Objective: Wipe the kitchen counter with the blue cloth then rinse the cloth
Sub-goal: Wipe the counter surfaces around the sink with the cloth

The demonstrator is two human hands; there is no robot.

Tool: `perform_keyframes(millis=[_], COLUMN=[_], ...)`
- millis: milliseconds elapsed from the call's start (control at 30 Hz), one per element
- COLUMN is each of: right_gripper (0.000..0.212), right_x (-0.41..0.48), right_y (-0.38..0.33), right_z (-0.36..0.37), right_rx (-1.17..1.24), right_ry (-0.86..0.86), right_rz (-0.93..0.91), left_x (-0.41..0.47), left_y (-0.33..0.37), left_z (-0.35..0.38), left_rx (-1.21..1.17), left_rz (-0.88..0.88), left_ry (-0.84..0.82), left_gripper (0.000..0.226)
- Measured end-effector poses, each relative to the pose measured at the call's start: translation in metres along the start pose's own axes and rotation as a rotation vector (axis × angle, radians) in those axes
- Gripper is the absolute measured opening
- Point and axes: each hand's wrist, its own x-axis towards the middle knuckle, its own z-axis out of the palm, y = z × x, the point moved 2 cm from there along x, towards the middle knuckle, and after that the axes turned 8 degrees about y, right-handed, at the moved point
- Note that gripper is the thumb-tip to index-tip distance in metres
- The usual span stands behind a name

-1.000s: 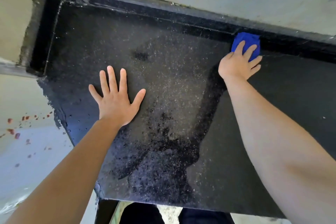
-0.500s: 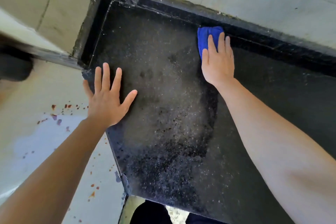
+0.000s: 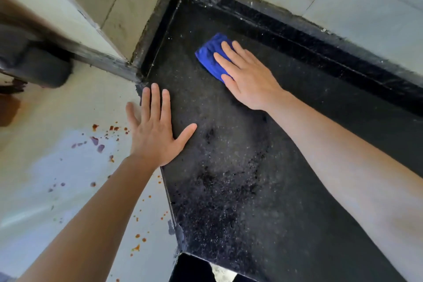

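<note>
Since a second ago our right hand [image 3: 248, 75] slid the blue cloth [image 3: 211, 57] leftward along the tabletop [image 3: 309, 103], pressing it flat near the back-left corner; left hand [image 3: 155, 135] splayed flat. Still wiping, we reckon; rinse left.

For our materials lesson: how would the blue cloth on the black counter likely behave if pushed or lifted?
The blue cloth lies bunched and creased under the right hand, so it is probably floppy and would droop when lifted. It looks thin, so likely light. Pressed flat on the speckled counter, it should slide rather than roll.
</note>
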Motion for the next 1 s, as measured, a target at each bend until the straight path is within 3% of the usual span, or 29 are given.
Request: perform_keyframes(millis=[133,367,533,633,800,1000], right_gripper=[0.054,0.057,0.056,0.058,0.061,0.058], right_x=[0.006,0.055,0.066,0.048,0.096,0.124], right_y=[0.037,-0.014,-0.044,-0.04,-0.022,-0.054], right_z=[-0.008,0.004,0.003,-0.002,-0.003,0.011], right_rx=[-0.042,-0.063,-0.03,-0.004,-0.04,-0.021], right_ry=[0.008,0.084,0.017,-0.036,-0.041,0.095], right_rz=[0.257,0.478,0.131,0.041,0.118,0.28], left_x=[0.002,0.003,0.004,0.004,0.003,0.003], left_y=[-0.001,0.001,0.001,0.001,0.001,0.0], left_z=[0.0,0.0,-0.001,-0.002,-0.003,0.001], left_rx=[0.014,0.02,0.02,0.019,0.013,0.023], left_rz=[0.013,0.01,0.008,0.017,0.028,0.031], left_ry=[-0.021,-0.019,-0.041,-0.063,-0.052,-0.033], left_gripper=[0.099,0.099,0.1,0.102,0.103,0.104])
